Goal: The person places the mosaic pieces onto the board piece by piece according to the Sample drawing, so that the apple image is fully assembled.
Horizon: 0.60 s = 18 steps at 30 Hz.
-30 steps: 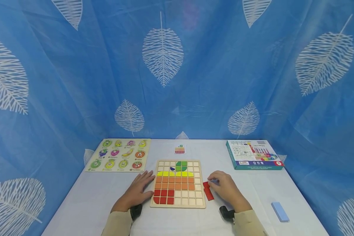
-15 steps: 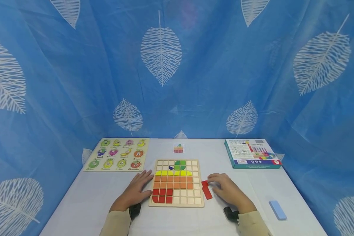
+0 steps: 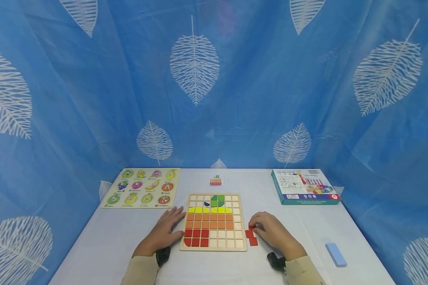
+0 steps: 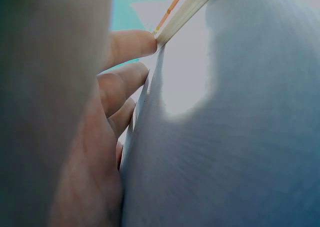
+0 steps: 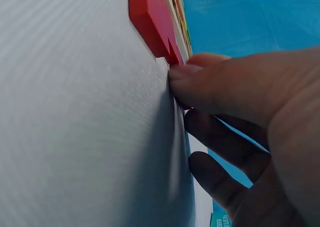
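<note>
A wooden grid board (image 3: 238, 241) lies in the middle of the table, partly filled with red, orange, yellow, green and blue tiles. My left hand (image 3: 163, 232) rests at its left edge, fingers spread, with fingertips at the board's side in the left wrist view. Right of the board, my right hand (image 3: 272, 231) pinches a red tile (image 3: 250, 227) between thumb and index finger; most of that tile is hidden. Loose red square tiles (image 3: 253, 241) lie just below it on the cloth, and the right wrist view shows red tiles (image 5: 150, 17) beyond the thumb.
A small pattern card (image 3: 216, 180) lies behind the board. A fruit picture board (image 3: 140, 188) is at the back left, a flat toy box (image 3: 305, 187) at the back right. A light blue block (image 3: 336, 254) lies at the right. Blue leaf-patterned curtains surround the white table.
The right hand's thumb and index finger have closed on a red tile. The loose red tiles have shifted slightly towards the near side. My left hand stays in place.
</note>
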### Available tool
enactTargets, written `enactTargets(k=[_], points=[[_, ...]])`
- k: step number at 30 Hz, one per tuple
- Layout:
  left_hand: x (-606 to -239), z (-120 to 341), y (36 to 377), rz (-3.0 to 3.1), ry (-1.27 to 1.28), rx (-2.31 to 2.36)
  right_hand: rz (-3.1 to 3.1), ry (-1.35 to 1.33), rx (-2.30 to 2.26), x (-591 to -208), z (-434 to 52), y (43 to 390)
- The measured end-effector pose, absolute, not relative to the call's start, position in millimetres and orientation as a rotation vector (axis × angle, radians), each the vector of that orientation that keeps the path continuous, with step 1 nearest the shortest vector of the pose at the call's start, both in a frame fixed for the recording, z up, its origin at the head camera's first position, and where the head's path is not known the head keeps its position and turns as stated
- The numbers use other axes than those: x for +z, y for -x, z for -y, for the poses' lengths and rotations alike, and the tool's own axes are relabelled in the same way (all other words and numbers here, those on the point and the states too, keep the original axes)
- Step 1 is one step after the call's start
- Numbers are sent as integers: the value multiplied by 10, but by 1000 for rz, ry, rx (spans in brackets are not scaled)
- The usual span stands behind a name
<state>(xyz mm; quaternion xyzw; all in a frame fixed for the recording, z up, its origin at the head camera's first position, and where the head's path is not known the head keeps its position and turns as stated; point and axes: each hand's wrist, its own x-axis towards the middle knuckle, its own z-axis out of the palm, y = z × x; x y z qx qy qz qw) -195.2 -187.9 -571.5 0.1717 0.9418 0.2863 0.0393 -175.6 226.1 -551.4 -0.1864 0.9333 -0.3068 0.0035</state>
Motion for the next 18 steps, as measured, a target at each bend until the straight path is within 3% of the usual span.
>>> enactTargets(k=[18], points=[[-5719, 1882, 1952, -2884, -527, 873, -2926, 514, -1080, -5487, -2180, 1743]])
